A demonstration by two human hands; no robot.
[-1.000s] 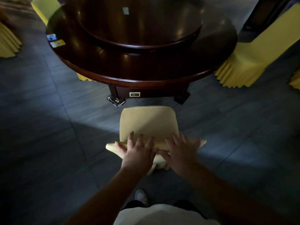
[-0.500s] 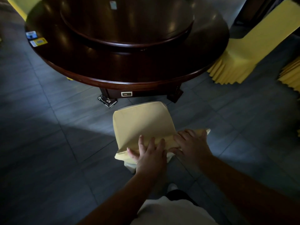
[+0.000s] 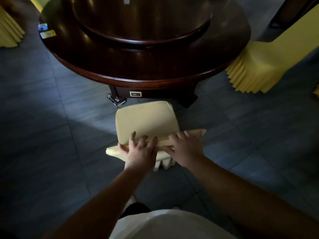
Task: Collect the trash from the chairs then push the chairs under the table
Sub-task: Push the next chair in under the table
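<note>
The chair (image 3: 146,125), dressed in a pale yellow fabric cover, stands on the dark tiled floor (image 3: 43,152) just in front of the round dark wooden table (image 3: 155,71), its seat facing the table and its front edge close to the table's pedestal base (image 3: 155,94), not yet under the tabletop. Both hands rest on the top of the chair's backrest, side by side. The left hand (image 3: 141,150) lies with fingers spread and curled forward over the top edge, thumb out to the left along the cover; the right hand (image 3: 184,147) sits just beside it, fingers bent over the same edge, thumb pointing toward the left hand. Neither is closed into a fist; each is draped over the backrest in a loose grip. The seat of the chair is bare. On the table, a raised round turntable (image 3: 143,19) fills the centre, and two small packets, one blue-and-white (image 3: 42,27) and one yellow (image 3: 48,34), lie near the table's far-left rim. To the right of the table stands another yellow-covered chair (image 3: 262,66) with a pleated skirt, well apart from the held chair; to the table's far left, a further yellow pleated cover (image 3: 8,31) shows at the edge of view.
</note>
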